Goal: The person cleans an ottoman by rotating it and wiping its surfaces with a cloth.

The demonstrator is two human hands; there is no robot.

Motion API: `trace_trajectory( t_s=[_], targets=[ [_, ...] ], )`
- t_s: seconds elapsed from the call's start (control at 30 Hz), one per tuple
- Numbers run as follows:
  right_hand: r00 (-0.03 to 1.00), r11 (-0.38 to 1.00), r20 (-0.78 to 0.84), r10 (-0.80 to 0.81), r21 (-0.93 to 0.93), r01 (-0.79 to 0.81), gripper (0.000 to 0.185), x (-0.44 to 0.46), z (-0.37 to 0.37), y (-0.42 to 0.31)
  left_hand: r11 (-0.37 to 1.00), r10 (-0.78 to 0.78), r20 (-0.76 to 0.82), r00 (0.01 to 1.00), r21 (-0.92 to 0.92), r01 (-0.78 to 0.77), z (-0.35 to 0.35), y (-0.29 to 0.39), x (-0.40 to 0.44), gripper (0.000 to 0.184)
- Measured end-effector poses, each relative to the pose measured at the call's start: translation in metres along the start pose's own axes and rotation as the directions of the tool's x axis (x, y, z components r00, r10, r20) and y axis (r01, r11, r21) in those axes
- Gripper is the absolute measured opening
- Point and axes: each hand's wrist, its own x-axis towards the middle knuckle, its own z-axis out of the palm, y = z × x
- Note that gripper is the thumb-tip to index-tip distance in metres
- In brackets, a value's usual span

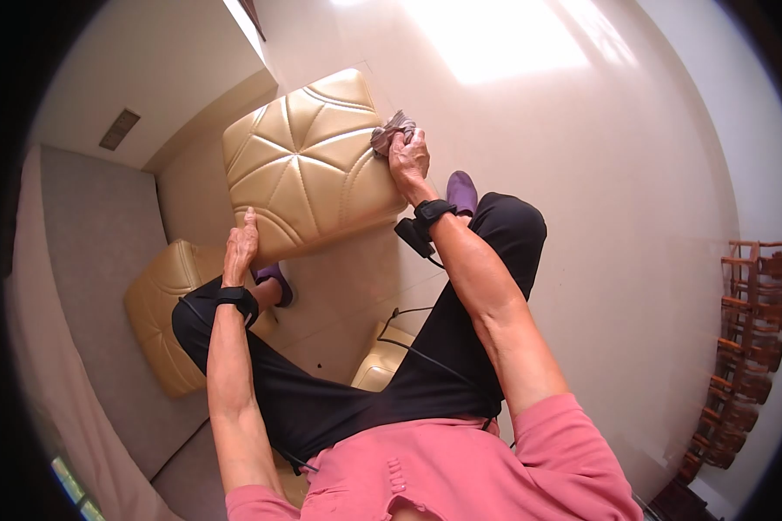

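Observation:
A gold padded stool (308, 161) with a stitched star pattern is in front of me, between my two hands. My left hand (241, 246) grips its near left edge, thumb on top and the other fingers mostly hidden. At the stool's right edge, my right hand (410, 158) is closed on a crumpled brownish cloth (393, 132), which touches the padded side. Both wrists wear black bands.
A second gold stool (161, 317) stands at the left beside my leg. Another gold padded piece (381, 360) shows between my legs. A black cable (421, 354) crosses my thigh. Brown wooden furniture (743, 347) lines the far right.

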Motion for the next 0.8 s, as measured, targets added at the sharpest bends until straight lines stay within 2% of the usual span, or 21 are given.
trace_trajectory(
  t_s=[0.03,0.07,0.1,0.17,0.2,0.23,0.27,0.3,0.33,0.37,0.4,0.43,0.47,0.57,0.6,0.63,0.7,0.73,0.8],
  targets=[
    [1.000,1.000,-0.001,-0.001,0.002,0.001,0.041,0.000,0.003,0.002,0.991,-0.116,0.049,0.992,-0.056,0.118,-0.002,0.000,0.000,0.067],
    [1.000,0.999,0.004,-0.006,0.046,0.006,0.042,0.001,0.005,0.003,0.991,-0.115,0.047,0.992,-0.057,0.117,0.009,-0.017,0.006,0.067],
    [1.000,0.996,0.009,-0.011,0.089,0.010,0.042,0.003,0.007,0.005,0.998,-0.070,-0.025,0.997,-0.007,0.070,0.030,-0.051,0.018,0.063],
    [0.999,0.989,0.042,0.023,0.142,-0.029,0.043,0.006,0.005,0.010,0.999,-0.020,-0.096,0.995,0.046,0.025,0.035,-0.046,0.019,0.060],
    [0.995,0.979,0.077,0.062,0.191,-0.075,0.044,0.007,0.004,0.013,0.979,0.097,-0.364,0.926,0.201,-0.023,0.021,0.003,0.005,0.052],
    [0.995,0.978,0.075,0.066,0.193,-0.079,0.044,0.008,0.004,0.016,0.934,0.243,-0.582,0.776,0.356,-0.025,0.004,0.050,-0.009,0.045],
    [0.995,0.980,0.053,0.090,0.174,-0.098,0.046,0.009,0.004,0.018,0.898,0.427,-0.591,0.685,0.369,-0.241,-0.011,0.082,-0.019,0.033],
    [0.993,0.981,0.031,0.114,0.156,-0.117,0.047,0.012,0.003,0.021,0.896,0.430,-0.588,0.685,0.371,-0.245,-0.008,0.099,-0.024,0.033],
    [0.993,0.980,0.029,0.118,0.157,-0.121,0.047,0.018,0.007,0.030,0.894,0.438,-0.473,0.765,0.139,-0.426,-0.004,0.112,-0.027,0.028],
    [0.989,0.977,0.035,0.146,0.155,-0.150,0.049,0.025,0.010,0.039,0.834,0.472,-0.344,0.812,-0.125,-0.538,0.000,0.124,-0.030,0.023],
    [0.984,0.972,0.040,0.174,0.152,-0.178,0.051,0.030,0.011,0.047,0.832,0.476,-0.340,0.811,-0.124,-0.540,0.002,0.136,-0.036,0.023],
    [0.983,0.971,0.038,0.178,0.154,-0.182,0.051,0.029,0.008,0.047,0.818,0.518,-0.137,0.845,-0.210,-0.536,0.004,0.147,-0.044,0.019],
    [0.976,0.968,0.057,0.209,0.130,-0.215,0.053,0.026,0.006,0.047,0.808,0.551,0.070,0.831,-0.292,-0.512,0.006,0.152,-0.049,0.015],
    [0.961,0.957,0.093,0.262,0.107,-0.271,0.054,0.025,0.009,0.045,0.803,0.585,0.107,0.804,-0.217,-0.555,0.016,0.141,-0.049,0.014],
    [0.971,0.967,0.078,0.227,0.098,-0.234,0.053,0.024,0.008,0.040,0.763,0.615,-0.051,0.787,-0.212,-0.611,0.017,0.141,-0.048,0.013],
    [0.980,0.977,0.063,0.191,0.088,-0.196,0.053,0.022,0.006,0.036,0.764,0.613,-0.050,0.788,-0.216,-0.608,0.014,0.142,-0.046,0.013],
    [0.983,0.979,0.054,0.177,0.098,-0.181,0.048,0.018,-0.001,0.032,0.824,0.516,-0.265,0.815,-0.107,-0.557,0.007,0.146,-0.037,0.018],
    [0.994,0.992,0.003,0.112,0.063,-0.112,0.045,0.016,-0.003,0.032,0.825,0.513,-0.264,0.817,-0.111,-0.554,0.011,0.144,-0.027,0.018],
    [0.991,0.996,-0.108,-0.079,-0.036,0.076,0.038,0.008,-0.008,0.028,0.833,0.551,-0.446,0.705,0.239,-0.499,0.027,0.135,0.000,0.031]
  ],
)
